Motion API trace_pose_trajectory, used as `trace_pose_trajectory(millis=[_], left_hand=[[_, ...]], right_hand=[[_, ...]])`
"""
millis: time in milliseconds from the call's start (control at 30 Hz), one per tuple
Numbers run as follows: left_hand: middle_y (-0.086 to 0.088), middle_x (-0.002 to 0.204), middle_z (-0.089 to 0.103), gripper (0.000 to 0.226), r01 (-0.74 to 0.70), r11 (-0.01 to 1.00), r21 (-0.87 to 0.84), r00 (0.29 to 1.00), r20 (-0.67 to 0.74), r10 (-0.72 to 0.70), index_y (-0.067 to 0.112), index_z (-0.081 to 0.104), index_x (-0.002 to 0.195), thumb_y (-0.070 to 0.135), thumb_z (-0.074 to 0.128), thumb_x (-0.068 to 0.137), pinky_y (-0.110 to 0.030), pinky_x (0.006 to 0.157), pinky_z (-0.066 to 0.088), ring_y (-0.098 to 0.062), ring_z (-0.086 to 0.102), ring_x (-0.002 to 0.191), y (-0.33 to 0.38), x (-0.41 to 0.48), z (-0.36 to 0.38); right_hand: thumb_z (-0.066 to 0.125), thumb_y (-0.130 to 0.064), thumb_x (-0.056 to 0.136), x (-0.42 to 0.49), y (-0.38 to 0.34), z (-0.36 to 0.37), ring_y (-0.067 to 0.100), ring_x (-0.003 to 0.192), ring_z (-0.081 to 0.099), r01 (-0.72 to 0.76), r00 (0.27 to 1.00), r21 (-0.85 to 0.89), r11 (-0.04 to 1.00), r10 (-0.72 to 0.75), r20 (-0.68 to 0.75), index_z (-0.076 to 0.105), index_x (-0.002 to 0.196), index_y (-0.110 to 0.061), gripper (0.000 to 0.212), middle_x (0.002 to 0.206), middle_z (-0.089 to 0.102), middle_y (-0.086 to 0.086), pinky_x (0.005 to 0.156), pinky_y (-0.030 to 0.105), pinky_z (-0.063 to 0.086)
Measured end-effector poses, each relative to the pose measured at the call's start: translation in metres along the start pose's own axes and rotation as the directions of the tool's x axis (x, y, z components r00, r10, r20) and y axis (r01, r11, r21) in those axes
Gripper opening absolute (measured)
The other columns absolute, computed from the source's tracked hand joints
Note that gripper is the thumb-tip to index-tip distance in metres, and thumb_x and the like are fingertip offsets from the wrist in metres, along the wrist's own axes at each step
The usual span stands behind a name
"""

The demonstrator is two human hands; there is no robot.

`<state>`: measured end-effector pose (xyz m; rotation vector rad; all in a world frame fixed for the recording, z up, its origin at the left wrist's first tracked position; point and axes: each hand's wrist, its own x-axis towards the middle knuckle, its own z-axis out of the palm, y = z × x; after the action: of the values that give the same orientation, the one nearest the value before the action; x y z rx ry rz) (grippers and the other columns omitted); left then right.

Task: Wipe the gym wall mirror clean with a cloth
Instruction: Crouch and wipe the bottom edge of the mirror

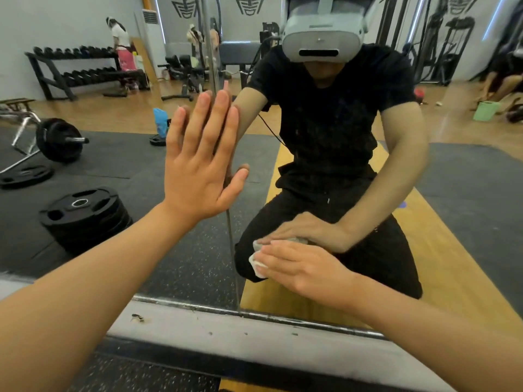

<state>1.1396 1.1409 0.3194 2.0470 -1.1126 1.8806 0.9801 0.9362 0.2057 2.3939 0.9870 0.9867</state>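
Head view: left hand [203, 157] is spread flat with straight fingers, palm on the big glossy wall mirror [181, 250], holding nothing. Right hand [305, 270] lies flat too, pressing a small crumpled white cloth [257, 265] against the glass low down, near the vertical seam. Reflected nearby is a stack of round black rubber weight plates [82, 213]. A scuffed grey ledge [226, 335] runs under the mirror.

Stack of black round weight plates [85, 213] lying on black speckled rubber matting [135, 154], all in reflection. Behind the stack, chrome barbell with black plate [58, 138]; far beyond, black two-tier dumbbell rack [76, 72] against pale grey wall [56, 18]. Right of the stack, light wooden floor strip [441, 250]. Below the stack, scuffed grey ledge [226, 329].
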Motion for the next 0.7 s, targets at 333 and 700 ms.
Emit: trace_pose_trajectory(millis=[333,700], left_hand=[[-0.025,0.167,0.020,0.084,-0.089,0.996,-0.005,0.996,0.008,0.089,0.013,0.024,0.167,0.056,0.044,0.098,-0.057,0.129,0.007,-0.035,0.011,0.162,-0.004,0.000,0.004],[-0.020,0.168,0.025,0.077,-0.199,0.980,-0.029,0.980,-0.002,0.199,0.007,0.021,0.166,0.042,0.043,0.102,-0.055,0.131,0.006,-0.025,0.005,0.164,-0.009,-0.004,0.002]], right_hand=[[0.050,-0.004,0.104,0.012,-0.003,-0.001,0.029,0.139,0.048,-0.174,0.979,-0.010,0.985,0.172,-0.106,0.053,0.144,-0.003,0.040,0.155,0.046,0.015,0.112,0.040,0.046],[0.088,-0.019,0.073,0.000,-0.005,-0.016,0.021,0.107,0.066,0.034,0.986,-0.061,0.998,-0.023,0.168,0.075,0.121,-0.011,0.050,0.120,0.069,0.007,0.086,0.032,0.059]])
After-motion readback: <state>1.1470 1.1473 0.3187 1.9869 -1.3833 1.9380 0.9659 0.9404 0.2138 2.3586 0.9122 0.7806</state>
